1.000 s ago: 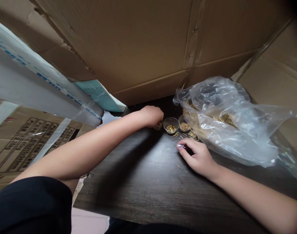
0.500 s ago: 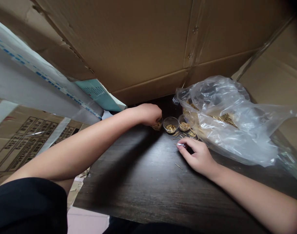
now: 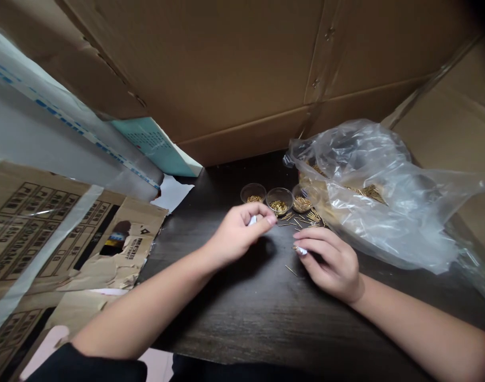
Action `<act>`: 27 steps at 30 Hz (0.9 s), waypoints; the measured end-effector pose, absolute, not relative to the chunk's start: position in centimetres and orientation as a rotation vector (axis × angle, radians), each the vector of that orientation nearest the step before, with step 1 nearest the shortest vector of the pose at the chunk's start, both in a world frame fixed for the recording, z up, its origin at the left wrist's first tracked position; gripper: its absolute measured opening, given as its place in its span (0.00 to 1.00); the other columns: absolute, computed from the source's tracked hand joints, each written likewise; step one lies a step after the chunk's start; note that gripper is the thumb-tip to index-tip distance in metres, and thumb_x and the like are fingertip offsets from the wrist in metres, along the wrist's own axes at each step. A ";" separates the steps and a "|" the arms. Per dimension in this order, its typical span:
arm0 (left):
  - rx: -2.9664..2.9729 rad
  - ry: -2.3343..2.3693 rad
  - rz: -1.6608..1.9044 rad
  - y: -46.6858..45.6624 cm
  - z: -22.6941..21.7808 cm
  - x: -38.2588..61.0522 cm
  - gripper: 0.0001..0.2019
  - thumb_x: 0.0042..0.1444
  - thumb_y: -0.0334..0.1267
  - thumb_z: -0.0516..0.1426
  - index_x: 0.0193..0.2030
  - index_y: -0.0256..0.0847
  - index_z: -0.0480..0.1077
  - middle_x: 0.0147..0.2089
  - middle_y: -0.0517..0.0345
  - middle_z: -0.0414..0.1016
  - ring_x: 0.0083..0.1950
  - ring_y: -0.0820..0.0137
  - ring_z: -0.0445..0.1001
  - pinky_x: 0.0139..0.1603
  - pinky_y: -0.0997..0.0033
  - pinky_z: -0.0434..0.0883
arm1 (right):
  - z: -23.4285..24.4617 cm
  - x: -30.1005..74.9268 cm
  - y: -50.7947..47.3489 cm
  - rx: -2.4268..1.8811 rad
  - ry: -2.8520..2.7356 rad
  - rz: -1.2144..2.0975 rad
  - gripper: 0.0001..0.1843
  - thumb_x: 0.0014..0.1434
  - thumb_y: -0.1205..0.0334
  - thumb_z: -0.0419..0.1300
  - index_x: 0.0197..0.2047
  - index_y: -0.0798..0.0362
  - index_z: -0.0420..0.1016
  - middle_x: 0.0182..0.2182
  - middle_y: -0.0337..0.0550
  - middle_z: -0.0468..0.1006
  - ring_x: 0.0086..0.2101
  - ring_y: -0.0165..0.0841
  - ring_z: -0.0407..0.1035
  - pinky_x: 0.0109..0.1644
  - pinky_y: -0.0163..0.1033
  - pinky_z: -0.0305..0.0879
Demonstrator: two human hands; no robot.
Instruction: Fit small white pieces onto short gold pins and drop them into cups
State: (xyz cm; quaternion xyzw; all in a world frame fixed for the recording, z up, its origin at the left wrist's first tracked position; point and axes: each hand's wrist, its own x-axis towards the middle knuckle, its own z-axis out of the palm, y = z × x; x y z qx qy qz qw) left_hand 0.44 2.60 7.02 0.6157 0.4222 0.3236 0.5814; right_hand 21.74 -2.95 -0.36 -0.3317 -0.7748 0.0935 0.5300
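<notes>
My left hand (image 3: 244, 228) is closed in a pinch just in front of the small clear cups; whatever its fingertips hold is too small to make out. White wrapping shows at its fingers. My right hand (image 3: 332, 260), fingers bent, pinches a thin brass-coloured pin (image 3: 294, 248) whose end barely shows, with a white wrap beside it at the fingertips. Small golden pieces lie in the left cup (image 3: 253, 191), the middle cup (image 3: 279, 192) and the right cup (image 3: 302, 197). Several loose brass pins (image 3: 314, 215) lie between the cups and my right hand.
One single pin (image 3: 291, 270) lies on the dark table (image 3: 242, 318). A clear plastic bag (image 3: 401, 212) holding many brass pins spreads over the right side. Cardboard walls (image 3: 226, 69) enclose the back and right; a printed carton (image 3: 39, 223) stands at the left.
My left hand has come back from the left cup, toward me and to the right, closer to my right hand. The left cup is now uncovered. My right hand has shifted slightly toward me.
</notes>
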 end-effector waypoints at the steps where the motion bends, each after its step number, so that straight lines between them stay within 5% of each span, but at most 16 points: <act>1: 1.316 0.936 0.753 1.9 5.9 0.8 0.16 0.57 0.48 0.64 0.36 0.36 0.70 0.20 0.71 0.57 0.20 0.82 0.52 0.21 0.79 0.51 | -0.3 21.8 -3.1 -0.780 -1.880 0.177 0.13 0.60 0.74 0.61 0.47 0.51 0.75 0.44 0.50 0.81 0.42 0.37 0.78 0.45 0.43 0.77; 10: 0.958 0.812 0.663 0.2 1.0 2.1 0.17 0.58 0.50 0.64 0.38 0.37 0.70 0.21 0.69 0.58 0.20 0.83 0.50 0.20 0.80 0.46 | -0.6 22.1 -2.6 -0.773 -2.037 0.115 0.16 0.60 0.74 0.64 0.51 0.53 0.77 0.50 0.53 0.81 0.45 0.39 0.76 0.47 0.47 0.75; 21: 1.404 0.959 0.777 0.3 1.5 1.6 0.13 0.61 0.44 0.61 0.35 0.35 0.77 0.29 0.58 0.75 0.30 0.76 0.67 0.34 0.76 0.65 | -0.4 22.3 -2.5 -0.757 -2.068 0.156 0.21 0.57 0.77 0.66 0.54 0.56 0.78 0.48 0.53 0.83 0.45 0.38 0.77 0.47 0.45 0.76; 27: 1.562 0.983 0.896 0.1 1.2 1.6 0.08 0.61 0.38 0.61 0.35 0.35 0.77 0.24 0.63 0.69 0.25 0.79 0.62 0.29 0.78 0.63 | -0.1 22.3 -2.5 -0.799 -2.078 0.186 0.17 0.58 0.76 0.65 0.51 0.57 0.79 0.45 0.52 0.84 0.43 0.37 0.77 0.46 0.44 0.75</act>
